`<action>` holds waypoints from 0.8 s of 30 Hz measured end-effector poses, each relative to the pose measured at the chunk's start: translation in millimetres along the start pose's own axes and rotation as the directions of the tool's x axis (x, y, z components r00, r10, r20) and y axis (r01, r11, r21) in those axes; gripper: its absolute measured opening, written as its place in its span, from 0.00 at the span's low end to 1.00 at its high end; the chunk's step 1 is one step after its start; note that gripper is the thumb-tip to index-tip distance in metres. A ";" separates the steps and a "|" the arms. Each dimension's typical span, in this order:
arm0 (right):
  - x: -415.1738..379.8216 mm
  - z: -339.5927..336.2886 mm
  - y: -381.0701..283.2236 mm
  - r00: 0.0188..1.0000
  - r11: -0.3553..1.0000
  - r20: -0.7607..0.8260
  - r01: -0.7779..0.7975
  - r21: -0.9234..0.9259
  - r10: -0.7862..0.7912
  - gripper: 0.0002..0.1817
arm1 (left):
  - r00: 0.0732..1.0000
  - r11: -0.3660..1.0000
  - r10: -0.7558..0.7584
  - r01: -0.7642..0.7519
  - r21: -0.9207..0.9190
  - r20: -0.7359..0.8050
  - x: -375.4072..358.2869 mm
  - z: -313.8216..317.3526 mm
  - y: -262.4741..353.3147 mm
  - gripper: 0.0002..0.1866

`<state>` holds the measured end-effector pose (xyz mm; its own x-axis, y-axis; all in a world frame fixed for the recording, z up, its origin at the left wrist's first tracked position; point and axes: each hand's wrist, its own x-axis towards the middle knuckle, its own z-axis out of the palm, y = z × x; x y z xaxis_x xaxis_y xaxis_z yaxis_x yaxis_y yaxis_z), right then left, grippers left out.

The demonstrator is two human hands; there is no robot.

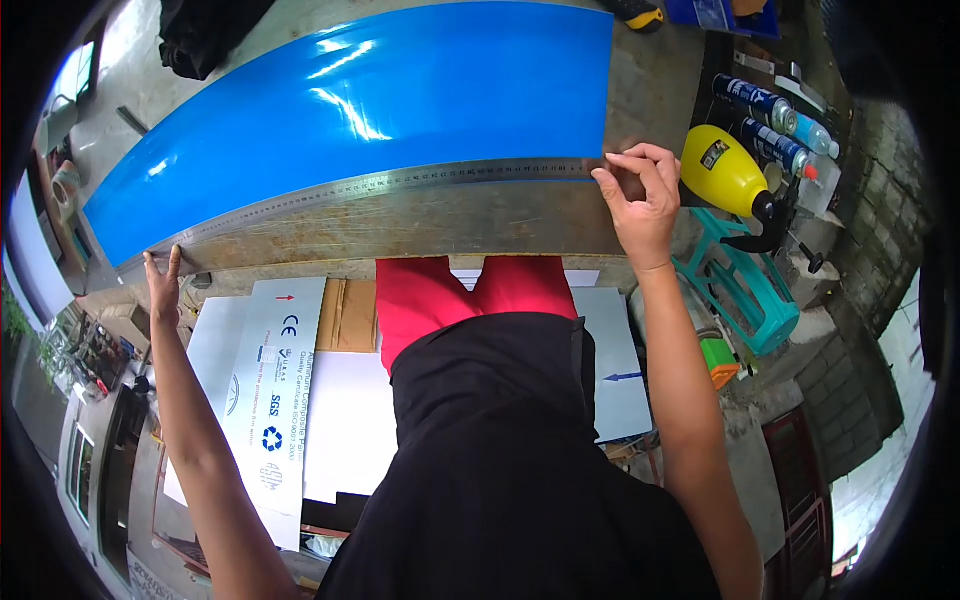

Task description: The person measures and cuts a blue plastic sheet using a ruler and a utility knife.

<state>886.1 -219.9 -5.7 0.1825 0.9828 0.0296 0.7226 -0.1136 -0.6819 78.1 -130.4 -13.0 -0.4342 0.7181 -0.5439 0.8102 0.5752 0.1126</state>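
A person's right hand [640,195] pinches one end of a long steel ruler [380,185] and the left hand [163,280] presses the other, lining it along the blue sheet [400,90] on the surface [450,225]; marking or cutting likely needs it held steady.

A worn workbench [450,225] with a scratched, brownish top runs across the view. A large glossy blue sheet [370,100] lies flat on it and covers most of its far part. A long steel ruler [380,185] lies along the sheet's near edge, reaching from the bench's left end to its right. A yellow and black tool [640,12] sits at the bench's far edge.
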 end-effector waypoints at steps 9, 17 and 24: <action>33.2 -0.4 -21.5 0.921 0.918 0.155 -0.315 -0.243 0.357 0.15 | 0.993 0.999 0.028 -0.024 0.031 -0.115 -13.6 16.0 11.7 0.63; 46.7 -5.2 -11.2 0.927 0.944 0.258 -0.203 -0.262 0.271 0.14 | 0.957 0.995 0.055 -0.030 0.091 -0.286 -23.2 44.3 17.2 0.60; 47.7 -11.0 32.9 0.913 0.974 0.383 -0.056 -0.220 0.139 0.13 | 0.935 0.995 -0.099 0.098 -0.021 -0.339 -64.6 43.3 74.5 0.64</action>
<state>925.9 -178.4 -18.7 0.0118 0.9375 -0.3477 0.8403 -0.1978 -0.5048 183.6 -151.0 -5.5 -0.6202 0.7475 -0.2377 0.7552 0.6510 0.0765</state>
